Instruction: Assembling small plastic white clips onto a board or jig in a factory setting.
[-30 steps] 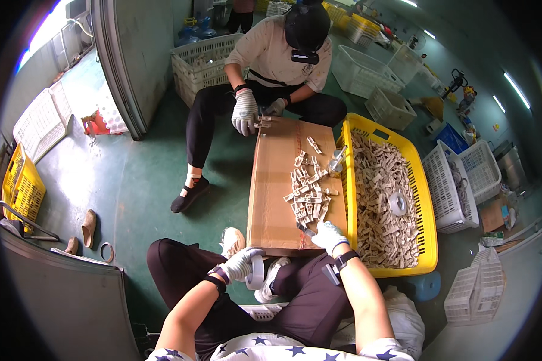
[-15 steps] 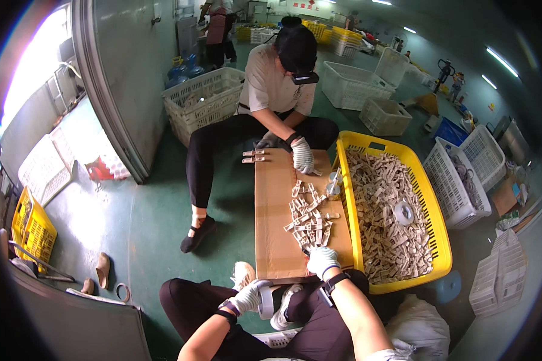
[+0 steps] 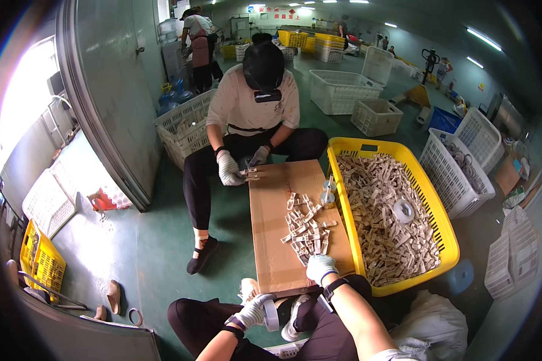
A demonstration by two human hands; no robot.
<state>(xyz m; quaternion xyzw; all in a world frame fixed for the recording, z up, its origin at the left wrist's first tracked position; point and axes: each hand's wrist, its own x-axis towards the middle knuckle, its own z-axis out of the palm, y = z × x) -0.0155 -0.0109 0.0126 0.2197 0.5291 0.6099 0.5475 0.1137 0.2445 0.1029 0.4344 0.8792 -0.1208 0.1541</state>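
Observation:
In my gloved left hand [image 3: 250, 313], over my lap, is a roll of whitish tape [image 3: 271, 314], its side facing me. My gloved right hand [image 3: 321, 269] rests at the near edge of a cardboard-covered board [image 3: 271, 240], fingers curled by the lower end of a loose pile of small beige clip-like pieces [image 3: 307, 225]; whatever those fingers pinch is hidden. Across the board, a co-worker's gloved hand [image 3: 229, 168] is at several similar pieces [image 3: 250, 174] at the far left corner. Two small clear bottles [image 3: 327, 197] stand near the board's right edge.
Against the board's right side stands a yellow crate [image 3: 449, 256] full of the same pieces, with another tape roll [image 3: 403, 210] on top. A white sack [image 3: 433, 328] lies by my right leg. White crates [image 3: 343, 90] stand behind; a metal door [image 3: 105, 78] is at left.
The co-worker's hand has moved from the board's middle to the pieces at its far left corner. My right hand stays by the pile, my left keeps the tape roll. The view has shifted slightly.

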